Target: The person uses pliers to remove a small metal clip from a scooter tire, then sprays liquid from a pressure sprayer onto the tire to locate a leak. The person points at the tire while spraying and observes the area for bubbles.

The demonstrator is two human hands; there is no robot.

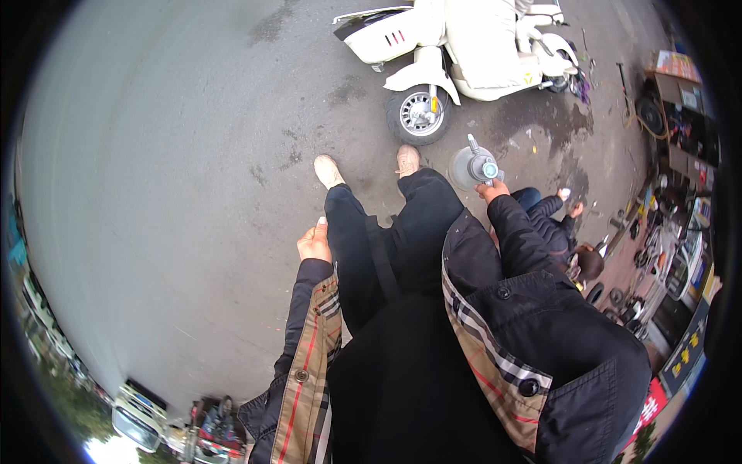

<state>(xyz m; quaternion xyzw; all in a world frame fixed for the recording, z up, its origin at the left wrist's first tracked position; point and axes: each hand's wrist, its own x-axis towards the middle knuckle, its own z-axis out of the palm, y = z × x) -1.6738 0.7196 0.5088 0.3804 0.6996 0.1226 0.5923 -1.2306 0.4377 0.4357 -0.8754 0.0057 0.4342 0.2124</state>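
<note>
My right hand (491, 190) is closed on a pump spray bottle (467, 165) with a clear round body and a pale grey-green top and nozzle. The bottle hangs over the pavement, to the right of my right shoe. Down at my left side, my left hand (314, 243) has its fingers curled in and the thumb stretched along them. Whatever it may hold is hidden. Ahead of my feet stands a cream-white scooter (483, 46), its front wheel (418, 113) close to my right shoe (408, 159).
A crouching person in a dark jacket (550, 224) is close on my right. Beyond are tools, parts and boxes (680, 77) along a shopfront. Wet patches (568, 127) mark the asphalt beside the scooter. A white vehicle (139, 417) and a red one (220, 441) stand at the lower left.
</note>
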